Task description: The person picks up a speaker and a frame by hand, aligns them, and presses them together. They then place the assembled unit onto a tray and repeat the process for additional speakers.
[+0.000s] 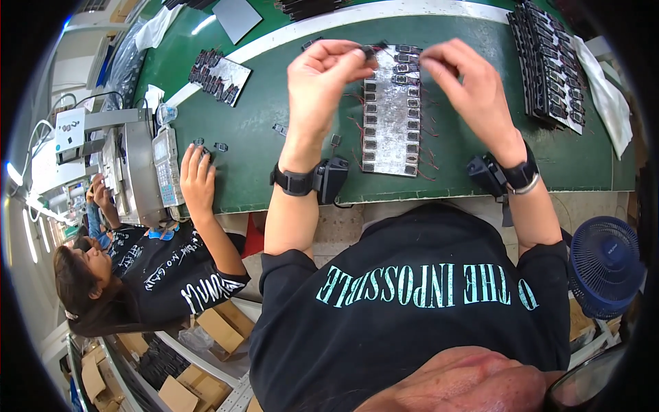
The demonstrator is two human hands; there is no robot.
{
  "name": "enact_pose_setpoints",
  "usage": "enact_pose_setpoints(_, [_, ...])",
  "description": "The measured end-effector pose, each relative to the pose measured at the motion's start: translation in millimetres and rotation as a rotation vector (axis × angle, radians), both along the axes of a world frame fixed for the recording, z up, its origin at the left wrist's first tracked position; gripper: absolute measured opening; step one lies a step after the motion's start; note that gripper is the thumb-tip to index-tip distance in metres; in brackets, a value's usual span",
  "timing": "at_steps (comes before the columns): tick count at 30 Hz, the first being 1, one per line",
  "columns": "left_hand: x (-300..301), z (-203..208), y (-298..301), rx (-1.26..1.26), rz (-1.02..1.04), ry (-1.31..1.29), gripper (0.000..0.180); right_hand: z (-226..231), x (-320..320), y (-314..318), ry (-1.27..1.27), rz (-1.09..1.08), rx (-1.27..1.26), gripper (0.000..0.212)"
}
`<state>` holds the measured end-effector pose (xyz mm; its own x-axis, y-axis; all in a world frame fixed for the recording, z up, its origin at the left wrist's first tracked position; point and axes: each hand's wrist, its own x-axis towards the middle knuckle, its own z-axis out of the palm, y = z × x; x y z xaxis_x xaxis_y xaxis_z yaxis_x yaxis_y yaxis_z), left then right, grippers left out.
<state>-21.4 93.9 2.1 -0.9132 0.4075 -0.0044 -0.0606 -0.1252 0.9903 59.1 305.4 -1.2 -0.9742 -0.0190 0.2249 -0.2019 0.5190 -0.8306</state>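
Observation:
My left hand point(319, 82) is closed in a pinch on a small black module point(373, 51) above the far end of a metal plate point(391, 130). The plate lies lengthwise on the green table, with a row of small black rectangular modules along each long side. Thin red and black wires stick out past its edges. My right hand point(473, 82) is at the plate's far right corner, thumb and fingertips brought together beside the modules there. Whether a wire is between those fingertips is too small to see. Each wrist wears a black strapped device.
Stacked plates of modules point(546, 75) stand at the right beside a white cloth point(604, 96). Another loaded plate point(223, 77) lies at the far left, near a grey sheet point(237, 19). At left, a co-worker's hand point(198, 182) touches small modules beside a machine point(141, 172). A blue fan point(605, 264) stands at right.

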Motion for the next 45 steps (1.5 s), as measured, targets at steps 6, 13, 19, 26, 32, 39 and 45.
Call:
enact_pose_setpoints(6, [-4,2,-2,0.049,0.041,-0.008,0.019,-5,16,-12,0.257,-0.012,0.518,0.013])
enact_pose_setpoints(13, [-2,-5,0,0.059,0.042,-0.012,0.019,-4,13,-21,0.315,-0.063,0.544,0.013])
enact_pose_setpoints(19, [-1,-3,-1,0.026,0.034,-0.014,0.02,-12,10,-13,0.263,0.009,0.521,0.013])
enact_pose_setpoints(26, [-2,-7,-1,-0.006,0.016,-0.022,0.02,-14,10,-12,0.259,-0.006,0.525,0.012])
enact_pose_setpoints(32, [-1,-5,0,-0.132,-0.047,-0.013,0.02,-16,7,-10,0.172,-0.008,0.436,0.012])
enact_pose_setpoints(39, [5,-9,-2,-0.282,-0.097,0.068,0.014,-10,7,11,0.009,-0.038,0.285,0.015])
enact_pose_setpoints(45, [23,-17,15,-0.53,-0.172,0.276,0.015,9,2,52,0.0,-0.218,0.007,0.017])
